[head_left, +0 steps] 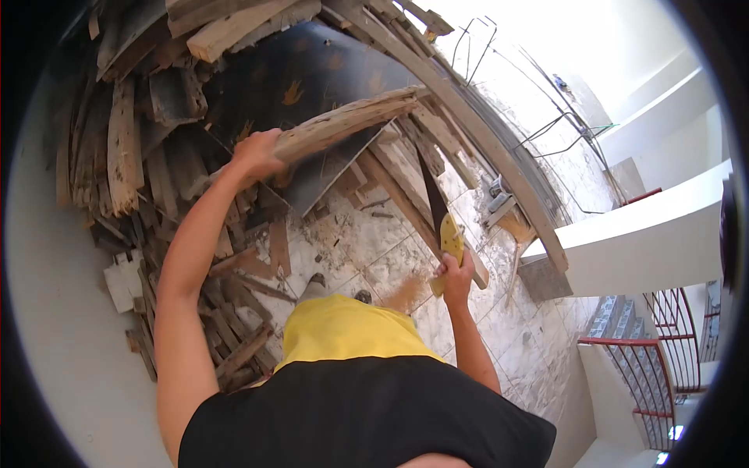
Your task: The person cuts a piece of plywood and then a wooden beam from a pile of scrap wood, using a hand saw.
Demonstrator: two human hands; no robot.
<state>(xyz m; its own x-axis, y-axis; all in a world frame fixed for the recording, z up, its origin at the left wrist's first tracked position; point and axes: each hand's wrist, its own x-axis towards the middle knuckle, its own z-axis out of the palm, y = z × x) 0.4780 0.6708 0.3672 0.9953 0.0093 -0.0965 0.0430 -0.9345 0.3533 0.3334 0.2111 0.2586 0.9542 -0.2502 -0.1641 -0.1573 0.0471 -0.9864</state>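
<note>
My left hand (259, 156) is wrapped round the near end of a rough wooden beam (343, 121), which slants up to the right over a dark patterned sheet (273, 74). On the right, my right hand (456, 274) grips the yellow handle of a hand saw (450, 238). The saw's dark blade (434, 191) points up and away, its tip near other boards below the beam's far end. A pale plank (480, 269) lies just beside the right hand.
Piled scrap wood (125, 148) fills the left side and top. A long curved board (499, 148) runs down the right. Bent metal rods (577, 129) stand beyond it. Sawdust and debris lie on the tiled floor (374, 249). Red railings (624, 343) border stairs at lower right.
</note>
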